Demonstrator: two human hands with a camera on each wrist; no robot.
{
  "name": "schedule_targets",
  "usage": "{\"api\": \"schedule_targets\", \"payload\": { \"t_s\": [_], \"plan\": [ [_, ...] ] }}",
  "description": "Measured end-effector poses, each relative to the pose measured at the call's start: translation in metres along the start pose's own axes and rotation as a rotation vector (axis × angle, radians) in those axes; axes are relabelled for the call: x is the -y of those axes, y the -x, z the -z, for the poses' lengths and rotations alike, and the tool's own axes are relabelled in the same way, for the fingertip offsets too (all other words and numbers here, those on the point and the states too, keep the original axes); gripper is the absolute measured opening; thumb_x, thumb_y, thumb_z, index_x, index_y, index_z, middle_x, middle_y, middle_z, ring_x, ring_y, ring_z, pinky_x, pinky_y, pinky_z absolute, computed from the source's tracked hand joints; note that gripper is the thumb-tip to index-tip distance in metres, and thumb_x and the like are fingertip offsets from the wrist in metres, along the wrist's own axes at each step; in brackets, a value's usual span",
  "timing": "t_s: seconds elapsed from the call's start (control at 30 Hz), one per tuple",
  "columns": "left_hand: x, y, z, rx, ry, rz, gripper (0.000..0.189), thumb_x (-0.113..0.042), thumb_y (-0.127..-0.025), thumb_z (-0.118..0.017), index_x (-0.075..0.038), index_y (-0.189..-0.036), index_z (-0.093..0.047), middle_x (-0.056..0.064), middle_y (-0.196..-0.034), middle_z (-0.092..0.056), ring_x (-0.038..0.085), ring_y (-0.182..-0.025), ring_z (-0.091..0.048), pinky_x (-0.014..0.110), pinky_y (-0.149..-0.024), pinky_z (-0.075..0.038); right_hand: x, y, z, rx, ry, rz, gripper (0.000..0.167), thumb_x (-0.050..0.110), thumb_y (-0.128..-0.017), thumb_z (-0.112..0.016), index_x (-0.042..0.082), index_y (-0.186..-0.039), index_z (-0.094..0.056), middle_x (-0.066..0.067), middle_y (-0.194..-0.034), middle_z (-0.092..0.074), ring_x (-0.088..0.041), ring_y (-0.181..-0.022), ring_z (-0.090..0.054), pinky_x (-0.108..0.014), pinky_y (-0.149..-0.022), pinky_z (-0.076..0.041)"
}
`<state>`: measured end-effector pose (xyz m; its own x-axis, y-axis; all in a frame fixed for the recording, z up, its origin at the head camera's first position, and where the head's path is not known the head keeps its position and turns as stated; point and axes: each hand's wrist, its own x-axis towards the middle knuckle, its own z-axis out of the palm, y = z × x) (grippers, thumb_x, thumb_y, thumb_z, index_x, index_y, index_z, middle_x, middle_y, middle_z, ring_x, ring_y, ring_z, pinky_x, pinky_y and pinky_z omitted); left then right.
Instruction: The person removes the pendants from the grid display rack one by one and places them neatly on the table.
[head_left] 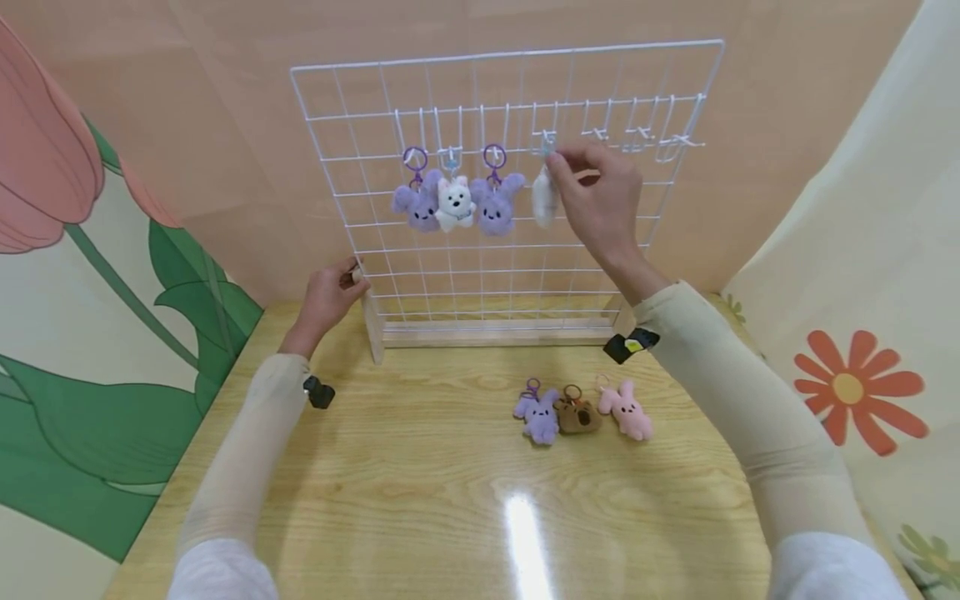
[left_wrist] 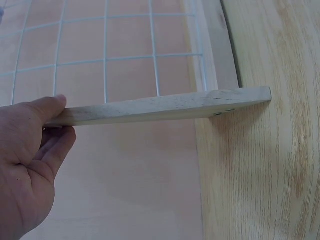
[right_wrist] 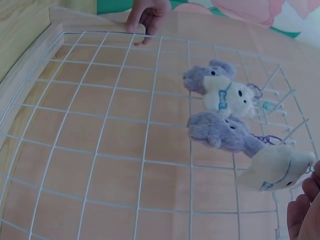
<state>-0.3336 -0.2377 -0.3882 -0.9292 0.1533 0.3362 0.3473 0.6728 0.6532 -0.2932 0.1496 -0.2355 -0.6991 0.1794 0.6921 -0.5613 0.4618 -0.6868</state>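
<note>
My left hand (head_left: 328, 293) pinches the top of the wooden side post (left_wrist: 160, 107) at the left end of the white wire rack (head_left: 450, 271). High on the rack's right half, my right hand (head_left: 602, 196) holds a white plush keychain (right_wrist: 275, 167) near its ring, right at a wire hook (head_left: 546, 137). To its left hang a purple plush (head_left: 495, 208), a white dog plush (head_left: 455, 204) and another purple plush (head_left: 417, 204), each by a ring on a hook. The fingertips of my right hand are partly cut off in the right wrist view.
On the table (head_left: 375, 483) in front of the rack lie a purple plush keychain (head_left: 540, 417), a brown one (head_left: 579, 417) and a pink one (head_left: 630, 412). More wire hooks (head_left: 641, 135) stick out at the rack's upper right. Floral cloth (head_left: 847, 208) hangs at the sides.
</note>
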Motion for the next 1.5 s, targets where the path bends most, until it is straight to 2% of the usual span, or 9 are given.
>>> {"api": "schedule_targets", "payload": {
  "t_s": [0.4, 0.7, 1.1, 1.33, 1.5],
  "plan": [
    [0.0, 0.001, 0.0, 0.002, 0.016, 0.005, 0.048, -0.004, -0.097, -0.069, 0.01, -0.14, -0.055, 0.032, -0.12, -0.067, 0.042, -0.112, -0.068, 0.047, -0.094, -0.059, 0.011, 0.019, 0.012, 0.005, -0.035, 0.049, 0.017, 0.012, -0.095, -0.074, -0.002, -0.102, -0.077, -0.011, -0.098, -0.073, -0.005, -0.085, -0.063, -0.015, -0.072, -0.056],
    [-0.002, 0.001, 0.0, 0.008, -0.002, 0.02, 0.049, -0.006, -0.098, -0.069, 0.009, -0.142, -0.053, 0.031, -0.121, -0.067, 0.041, -0.113, -0.068, 0.049, -0.095, -0.058, 0.014, 0.04, 0.02, 0.066, -0.052, 0.107, 0.017, 0.013, -0.095, -0.073, -0.002, -0.1, -0.078, -0.014, -0.099, -0.075, -0.002, -0.082, -0.065, -0.013, -0.07, -0.056],
    [-0.002, 0.002, 0.001, 0.016, 0.014, 0.016, 0.049, -0.007, -0.099, -0.068, 0.01, -0.142, -0.052, 0.032, -0.124, -0.066, 0.042, -0.114, -0.067, 0.05, -0.095, -0.058, 0.007, 0.069, 0.027, 0.159, -0.057, 0.122, 0.015, 0.011, -0.096, -0.072, -0.001, -0.103, -0.079, -0.013, -0.099, -0.076, -0.003, -0.08, -0.063, -0.014, -0.07, -0.054],
    [-0.004, 0.002, 0.002, 0.008, 0.01, 0.011, 0.048, -0.007, -0.098, -0.069, 0.01, -0.141, -0.054, 0.031, -0.121, -0.067, 0.041, -0.112, -0.068, 0.05, -0.094, -0.058, 0.001, 0.083, 0.029, 0.174, -0.046, 0.198, 0.012, 0.007, -0.094, -0.074, -0.001, -0.101, -0.079, -0.011, -0.095, -0.076, -0.004, -0.085, -0.063, -0.014, -0.068, -0.053],
    [-0.004, 0.002, 0.002, 0.007, 0.001, 0.006, 0.048, -0.007, -0.098, -0.069, 0.011, -0.14, -0.054, 0.032, -0.12, -0.068, 0.042, -0.111, -0.068, 0.05, -0.094, -0.058, -0.007, 0.094, 0.028, 0.177, -0.05, 0.209, 0.009, 0.004, -0.092, -0.076, -0.003, -0.098, -0.079, -0.012, -0.096, -0.077, -0.006, -0.087, -0.066, -0.014, -0.069, -0.055]
  ]
}}
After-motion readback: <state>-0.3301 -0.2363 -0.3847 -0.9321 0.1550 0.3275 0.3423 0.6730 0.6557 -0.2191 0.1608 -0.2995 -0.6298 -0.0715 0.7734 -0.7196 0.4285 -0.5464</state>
